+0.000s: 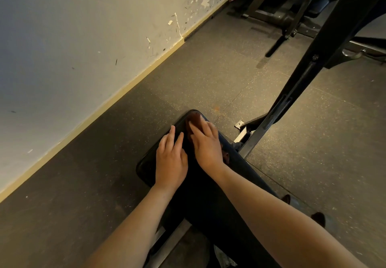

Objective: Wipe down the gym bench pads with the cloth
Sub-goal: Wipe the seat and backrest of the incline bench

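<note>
A black bench pad (147, 164) runs from the lower middle up toward the centre of the view. My left hand (170, 159) lies flat on its left part, fingers straight and spread. A dark reddish-brown cloth (194, 120) lies at the pad's far end. My right hand (205, 142) presses down on the cloth with straight fingers, and most of the cloth is hidden under the palm.
A pale wall with chipped paint (83, 48) and a yellow skirting (117, 98) runs close on the left. Dark speckled rubber floor (208, 75) surrounds the bench. A black slanted frame post (296, 88) rises at the right, with more gym equipment (282, 14) behind it.
</note>
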